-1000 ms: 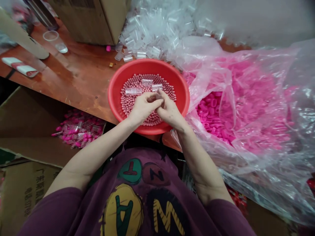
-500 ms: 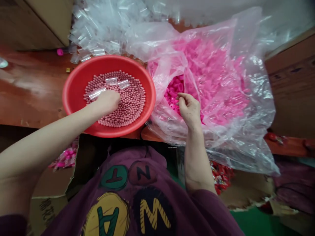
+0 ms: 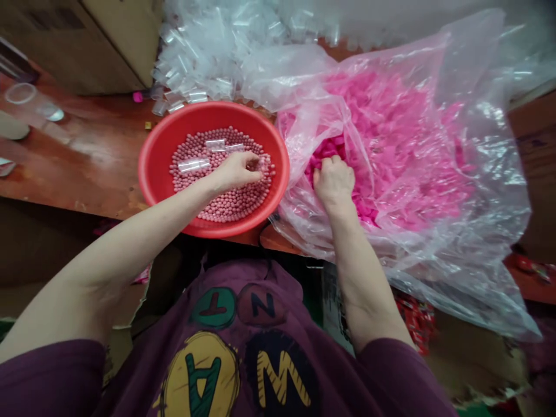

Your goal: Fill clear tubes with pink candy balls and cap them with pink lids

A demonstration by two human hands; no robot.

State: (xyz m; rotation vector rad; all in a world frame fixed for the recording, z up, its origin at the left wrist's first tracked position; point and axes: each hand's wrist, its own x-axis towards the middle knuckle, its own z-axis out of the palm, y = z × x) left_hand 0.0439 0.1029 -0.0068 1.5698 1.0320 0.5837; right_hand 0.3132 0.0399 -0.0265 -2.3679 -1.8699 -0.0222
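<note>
A red basin holds many small pink beads, with several clear plastic tubes lying on them. Over the beads' right side, my left hand pinches a short clear tube that has pink beads in it. My right hand reaches into the mouth of a clear plastic bag full of bright pink plastic caps. Its fingers are curled down among the caps, and their tips are hidden.
Behind the basin lies a large heap of clear tubes. A cardboard box stands at the back left. At the far left is a clear cup on the reddish table. Red items sit below the table's edge.
My left hand has lifted from the beads and moved right, bringing a bead-filled tube into sight. My right hand has turned and dipped its fingers into the caps. The view has shifted left.
</note>
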